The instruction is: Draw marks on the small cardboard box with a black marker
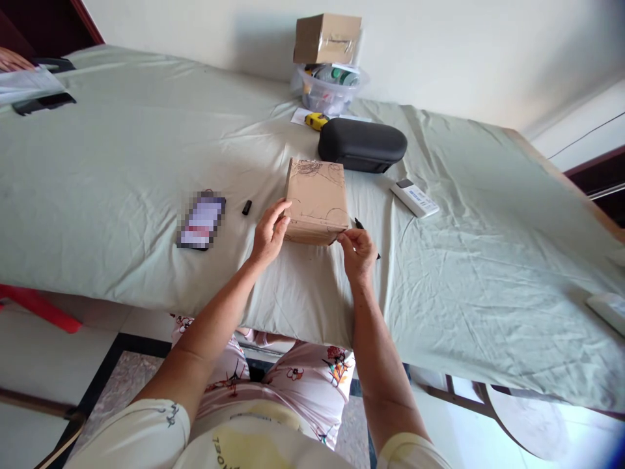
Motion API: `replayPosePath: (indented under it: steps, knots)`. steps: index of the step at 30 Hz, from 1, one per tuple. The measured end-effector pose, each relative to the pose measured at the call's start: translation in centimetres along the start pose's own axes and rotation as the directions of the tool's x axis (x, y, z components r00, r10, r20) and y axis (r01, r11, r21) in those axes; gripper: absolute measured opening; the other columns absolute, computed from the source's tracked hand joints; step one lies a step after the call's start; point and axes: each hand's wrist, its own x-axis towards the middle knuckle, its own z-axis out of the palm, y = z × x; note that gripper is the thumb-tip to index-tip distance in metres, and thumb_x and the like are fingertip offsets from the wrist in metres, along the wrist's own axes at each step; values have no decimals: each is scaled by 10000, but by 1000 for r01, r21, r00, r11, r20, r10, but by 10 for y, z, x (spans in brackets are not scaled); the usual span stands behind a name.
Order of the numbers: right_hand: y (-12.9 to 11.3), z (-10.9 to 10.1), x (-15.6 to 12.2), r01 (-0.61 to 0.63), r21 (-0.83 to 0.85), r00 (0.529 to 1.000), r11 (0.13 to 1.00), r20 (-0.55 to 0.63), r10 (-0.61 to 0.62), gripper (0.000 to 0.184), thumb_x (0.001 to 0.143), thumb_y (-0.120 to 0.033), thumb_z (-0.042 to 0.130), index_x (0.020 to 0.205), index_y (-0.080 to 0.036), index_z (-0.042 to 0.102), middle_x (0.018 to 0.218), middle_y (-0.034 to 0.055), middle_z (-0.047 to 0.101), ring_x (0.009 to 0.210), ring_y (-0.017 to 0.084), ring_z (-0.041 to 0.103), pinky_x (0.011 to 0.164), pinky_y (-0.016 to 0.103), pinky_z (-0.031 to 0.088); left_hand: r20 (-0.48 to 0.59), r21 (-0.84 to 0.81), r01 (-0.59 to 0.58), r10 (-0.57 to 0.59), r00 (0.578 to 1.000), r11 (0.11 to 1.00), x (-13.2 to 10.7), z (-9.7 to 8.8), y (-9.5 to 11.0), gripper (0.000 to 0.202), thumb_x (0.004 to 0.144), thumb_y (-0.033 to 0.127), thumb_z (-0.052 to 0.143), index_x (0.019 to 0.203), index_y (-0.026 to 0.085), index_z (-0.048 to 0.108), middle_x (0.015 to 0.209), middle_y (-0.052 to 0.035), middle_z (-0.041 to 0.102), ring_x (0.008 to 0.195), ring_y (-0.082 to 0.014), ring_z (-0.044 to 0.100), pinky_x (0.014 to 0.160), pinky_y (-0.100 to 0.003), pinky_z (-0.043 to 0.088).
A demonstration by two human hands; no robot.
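A small brown cardboard box (316, 195) sits in front of me, with dark pen lines and scribbles drawn on its top. Against its left side, my left hand (269, 234) steadies it, fingers on the edge and thumb near the front corner. The fingertips of my right hand (359, 251) are pinched at the front right corner, by the box's flap edge. Partly hidden behind that hand lies a black marker (359, 224). A black marker cap (247, 207) lies left of the box.
Left stands a phone (201, 221) with a blurred screen. Behind the box are a black case (364, 143), a yellow tape measure (316, 121) and a plastic tub (328, 94) topped by another carton (327, 39). A white packet (415, 198) lies right. Another person's hand (14, 60) shows far left.
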Motion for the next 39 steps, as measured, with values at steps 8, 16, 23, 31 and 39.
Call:
replayPosePath:
  steps: [8, 16, 23, 31, 39]
  knots:
    - [10, -7, 6, -3, -181, 981, 983, 190, 38, 151, 836, -386, 681, 834, -244, 629, 847, 28, 721, 827, 211, 665, 851, 391, 558, 150, 22, 204, -205, 967, 979, 7, -14, -18, 606, 954, 371, 730, 1509, 256, 515, 1460, -141, 682, 1331, -281, 686, 959, -407, 665]
    - [22, -1, -1, 113, -481, 966, 869, 258, 17, 133, 878, -368, 631, 854, -246, 679, 988, 89, 712, 1012, 296, 614, 930, 465, 508, 180, 622, 181, -364, 914, 762, 5, -13, 4, 346, 862, 205, 844, 1176, 188, 698, 1201, -143, 770, 1204, -339, 714, 1069, -497, 554]
    - [22, 6, -5, 80, -494, 974, 866, 224, 37, 193, 879, -416, 671, 830, -245, 596, 960, 77, 667, 1003, 281, 589, 930, 457, 484, 190, 760, 108, -378, 906, 640, -2, 0, 14, 211, 921, 292, 800, 1037, 165, 678, 1235, -177, 725, 1269, -362, 653, 1098, -498, 479]
    - [5, 29, -20, -84, -469, 994, 879, 23, 107, 620, 712, -681, 846, 932, -275, 433, 938, 32, 610, 960, 267, 602, 925, 506, 510, -19, 711, 219, -294, 956, 668, -9, 18, 21, 645, 749, 582, 930, 1126, 176, 600, 1216, -199, 711, 1242, -407, 655, 1065, -518, 485]
    - [12, 30, -20, -93, -419, 996, 903, -35, 86, 601, 731, -723, 801, 912, -286, 431, 884, 23, 617, 910, 262, 613, 941, 530, 510, -35, 560, 229, -254, 967, 796, -15, 21, 1, 647, 746, 655, 901, 1091, 200, 596, 1187, -198, 716, 1241, -428, 646, 1073, -550, 484]
